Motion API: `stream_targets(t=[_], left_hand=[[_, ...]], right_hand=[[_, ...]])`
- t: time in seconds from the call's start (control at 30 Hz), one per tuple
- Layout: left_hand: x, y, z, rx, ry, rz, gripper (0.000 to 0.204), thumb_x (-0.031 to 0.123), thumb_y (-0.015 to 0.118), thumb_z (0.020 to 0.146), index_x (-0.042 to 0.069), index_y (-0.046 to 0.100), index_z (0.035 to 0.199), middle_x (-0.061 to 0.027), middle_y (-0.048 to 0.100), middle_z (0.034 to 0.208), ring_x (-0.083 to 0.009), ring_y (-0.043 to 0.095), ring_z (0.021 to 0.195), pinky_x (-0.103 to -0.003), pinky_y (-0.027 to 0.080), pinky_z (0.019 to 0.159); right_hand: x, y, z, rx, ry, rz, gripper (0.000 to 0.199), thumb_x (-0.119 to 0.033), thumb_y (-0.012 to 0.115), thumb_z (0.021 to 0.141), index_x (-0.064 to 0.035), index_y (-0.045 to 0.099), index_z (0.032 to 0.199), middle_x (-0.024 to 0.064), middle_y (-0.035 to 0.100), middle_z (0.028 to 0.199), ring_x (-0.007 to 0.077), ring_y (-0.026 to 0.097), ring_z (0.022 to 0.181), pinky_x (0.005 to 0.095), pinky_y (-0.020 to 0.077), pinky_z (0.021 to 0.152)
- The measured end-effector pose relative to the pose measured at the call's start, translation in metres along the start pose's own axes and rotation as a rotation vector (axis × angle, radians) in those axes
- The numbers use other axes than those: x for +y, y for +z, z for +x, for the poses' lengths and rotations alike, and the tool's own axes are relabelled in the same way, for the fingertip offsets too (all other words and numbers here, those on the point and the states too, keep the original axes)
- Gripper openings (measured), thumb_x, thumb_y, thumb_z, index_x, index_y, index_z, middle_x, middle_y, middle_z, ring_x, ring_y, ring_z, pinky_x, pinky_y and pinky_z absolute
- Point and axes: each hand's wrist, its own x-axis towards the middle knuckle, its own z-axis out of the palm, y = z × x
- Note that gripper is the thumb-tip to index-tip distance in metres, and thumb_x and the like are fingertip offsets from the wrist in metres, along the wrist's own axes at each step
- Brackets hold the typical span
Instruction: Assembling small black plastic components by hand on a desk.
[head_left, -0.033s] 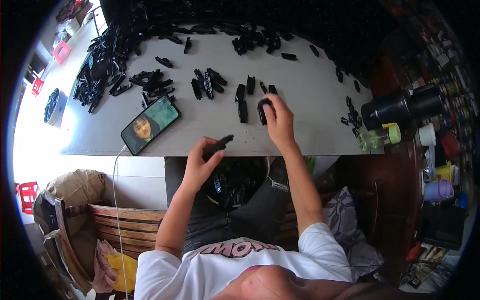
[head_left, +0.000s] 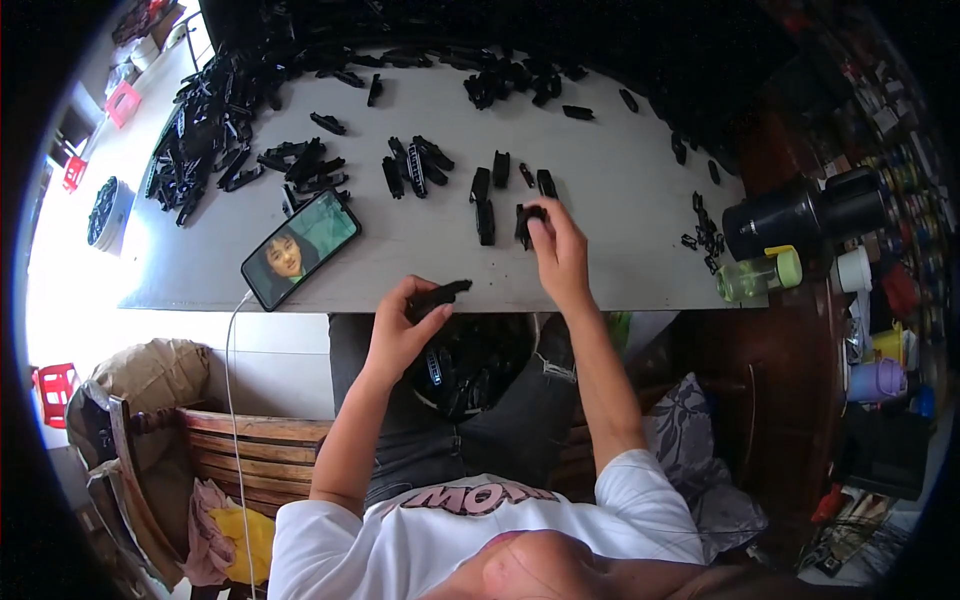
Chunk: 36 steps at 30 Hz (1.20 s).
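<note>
My left hand (head_left: 400, 318) is closed around a long black plastic part (head_left: 440, 297), just over the table's near edge. The part's narrow end points right. Farther right, my right hand (head_left: 562, 250) pinches a second black plastic part (head_left: 524, 226) between thumb and fingers, at the tabletop. Whether that part touches the surface I cannot tell. Beside it on the left stand several upright black parts (head_left: 486, 222); just beyond lie a small black piece (head_left: 526, 175) and another black part (head_left: 546, 183). In my lap, below my left hand, a container holds more black parts (head_left: 470, 378).
A phone (head_left: 302, 250) with a white cable (head_left: 230, 370) lies on the grey table (head_left: 400, 250), left of my hands. Heaps of black parts (head_left: 215, 115) cover its far left. At the right edge are a green-lidded bottle (head_left: 755, 277), a dark jug (head_left: 775, 228) and small black pieces (head_left: 705, 225).
The part in my left hand has tilted, its free end dropping slightly toward me. My right hand's fingers have shifted a little nearer, showing more of the black part behind them.
</note>
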Motion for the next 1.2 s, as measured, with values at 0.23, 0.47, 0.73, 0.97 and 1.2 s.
stream_targets(t=[0.23,0.47,0.73,0.97,1.2], left_hand=[[0.000,0.027,0.004,0.065,-0.044,-0.499,0.023,0.003,0.065,0.081,0.001,0.054,0.101,-0.0048,0.060,0.091,-0.0133,0.057,0.090,-0.027,0.043,0.086],[0.000,0.023,0.001,0.169,0.069,0.082,0.019,0.014,0.048,0.093,0.001,0.049,0.107,-0.0080,0.055,0.061,-0.0132,0.054,0.055,-0.028,0.042,0.053],[0.009,0.029,-0.013,-0.008,0.124,0.097,0.031,0.016,0.054,0.090,-0.001,0.044,0.114,-0.0191,0.058,0.074,-0.0333,0.059,0.068,-0.034,0.046,0.063],[0.020,0.026,-0.014,-0.146,0.158,0.190,0.037,0.011,0.059,0.085,-0.003,0.044,0.116,-0.0220,0.060,0.083,-0.0389,0.060,0.078,-0.036,0.047,0.069],[0.031,0.019,-0.014,-0.366,0.048,0.030,0.039,0.006,0.053,0.087,-0.004,0.045,0.124,-0.0111,0.057,0.076,-0.0132,0.060,0.066,-0.026,0.047,0.060]], right_hand=[[-0.050,0.023,-0.090,-0.159,0.221,0.544,0.019,-0.002,0.053,0.089,-0.0038,0.055,0.107,0.0021,0.056,0.085,0.0070,0.051,0.072,0.0231,0.0432,0.063],[-0.059,0.001,-0.100,-0.382,0.765,1.290,0.033,-0.009,0.056,0.089,0.0016,0.050,0.120,0.0072,0.058,0.090,0.0106,0.054,0.070,0.0232,0.0449,0.059],[-0.059,0.012,-0.091,-0.270,0.567,0.804,0.013,-0.014,0.054,0.091,-0.0045,0.046,0.095,0.0012,0.053,0.074,0.0038,0.045,0.053,0.0176,0.0345,0.046],[-0.047,0.010,-0.102,-0.101,0.302,0.577,0.023,-0.013,0.063,0.086,-0.0030,0.047,0.100,0.0029,0.057,0.078,0.0042,0.051,0.058,0.0170,0.0384,0.051],[-0.067,0.011,-0.085,-0.042,0.569,1.325,0.033,-0.011,0.068,0.080,0.0018,0.050,0.104,0.0155,0.062,0.097,0.0254,0.058,0.101,0.0363,0.0415,0.093]])
